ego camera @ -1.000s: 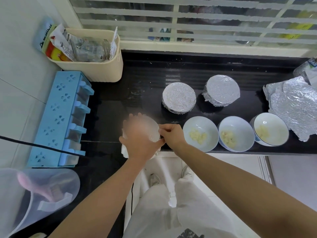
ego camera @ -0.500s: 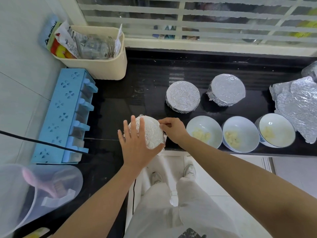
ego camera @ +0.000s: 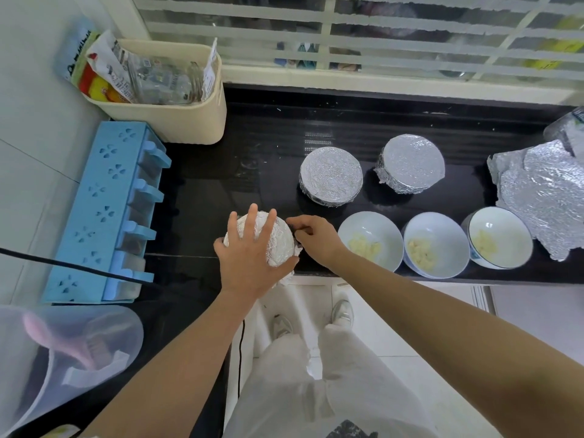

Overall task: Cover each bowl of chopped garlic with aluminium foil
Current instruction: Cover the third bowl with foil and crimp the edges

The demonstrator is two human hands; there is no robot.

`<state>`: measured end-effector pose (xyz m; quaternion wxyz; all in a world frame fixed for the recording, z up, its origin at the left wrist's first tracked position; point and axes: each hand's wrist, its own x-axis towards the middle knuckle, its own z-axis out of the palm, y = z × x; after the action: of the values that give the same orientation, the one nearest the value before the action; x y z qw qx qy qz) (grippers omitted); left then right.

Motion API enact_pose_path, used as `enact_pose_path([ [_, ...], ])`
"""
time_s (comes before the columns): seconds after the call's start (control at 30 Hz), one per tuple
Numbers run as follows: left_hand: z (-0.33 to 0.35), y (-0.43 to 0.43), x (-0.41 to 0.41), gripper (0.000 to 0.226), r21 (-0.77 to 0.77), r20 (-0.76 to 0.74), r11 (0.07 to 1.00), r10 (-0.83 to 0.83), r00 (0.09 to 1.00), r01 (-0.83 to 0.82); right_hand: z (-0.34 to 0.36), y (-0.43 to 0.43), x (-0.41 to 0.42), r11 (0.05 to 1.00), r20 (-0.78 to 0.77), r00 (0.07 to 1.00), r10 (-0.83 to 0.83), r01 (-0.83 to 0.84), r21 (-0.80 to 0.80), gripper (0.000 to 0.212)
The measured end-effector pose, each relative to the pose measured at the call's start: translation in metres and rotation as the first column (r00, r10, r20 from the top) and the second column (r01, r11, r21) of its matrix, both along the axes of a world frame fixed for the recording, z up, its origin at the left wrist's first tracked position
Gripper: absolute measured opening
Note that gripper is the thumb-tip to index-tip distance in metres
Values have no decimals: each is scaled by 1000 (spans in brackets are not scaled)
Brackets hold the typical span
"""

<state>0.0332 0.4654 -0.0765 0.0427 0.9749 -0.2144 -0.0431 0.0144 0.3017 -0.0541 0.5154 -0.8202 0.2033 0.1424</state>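
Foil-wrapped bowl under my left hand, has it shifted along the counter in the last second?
No. The foil-wrapped bowl still sits at the front edge of the counter, the same gap left of the nearest open garlic bowl.

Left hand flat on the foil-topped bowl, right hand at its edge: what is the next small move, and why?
Probably tuck the foil down round the bowl's near side with the right hand. The left hand lies flat on top, steadying it, and the right fingers pinch the right edge, but a crumpled flap sticks out loose at the front.
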Motion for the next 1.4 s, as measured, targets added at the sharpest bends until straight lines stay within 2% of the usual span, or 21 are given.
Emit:
enact_pose_path([
  [0.13,-1,0,0,95,-19,20,1000,3,1000,-3,-1,1,-11,992,88,991,-102,108,-62,44],
  [0.27,-2,0,0,95,-18,30,1000,3,1000,-3,-2,1,-17,997,74,997,7,-1,-81,37],
  [0.47,-1,0,1,95,-14,33,1000,9,999,-8,4,2,-10,995,72,996,54,-47,-90,37],
  [0.67,-1,0,1,95,-10,35,1000,10,999,-10,4,-1,-7,993,59,997,40,-33,-110,27],
  [0.97,-1,1,1,96,-16,34,1000,14,999,-13,5,1,0,963,55,996,75,-58,-264,13],
  [1.13,0,-1,0,94,-5,42,1000,16,999,-16,7,5,-7,986,71,997,-24,35,-161,20],
  [1.3,-1,0,0,95,-3,53,1000,9,999,-9,7,4,-28,985,108,990,90,-72,-157,48],
  [1.4,-1,1,0,95,-5,53,1000,8,999,-7,1,7,-30,980,110,991,71,-48,-192,48],
])
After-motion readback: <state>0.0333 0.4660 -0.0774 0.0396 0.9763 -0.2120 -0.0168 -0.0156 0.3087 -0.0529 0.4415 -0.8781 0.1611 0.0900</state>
